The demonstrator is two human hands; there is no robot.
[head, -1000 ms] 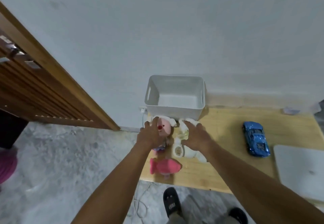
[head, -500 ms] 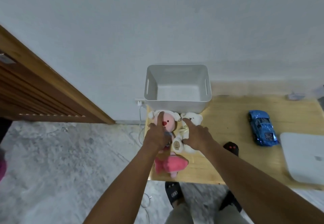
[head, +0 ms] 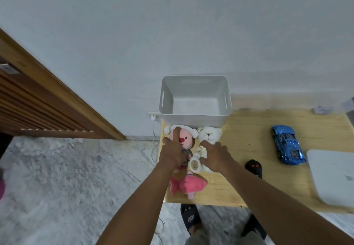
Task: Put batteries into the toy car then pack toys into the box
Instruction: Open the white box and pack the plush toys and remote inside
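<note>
Wood table (head: 249,129) by a wall; empty box (head: 195,99) at 12. Left hand (head: 172,152) grips pink doll (head: 184,139), right hand (head: 215,154) grips bear (head: 209,135). Car (head: 287,145) sits at 3. Risk: two-toy lift clips box rim, fish (head: 186,184) gets knocked off edge.

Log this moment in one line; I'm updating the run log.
phase: packing | left hand: on pink plush | right hand: on white bear | box: empty | car: on table
</note>
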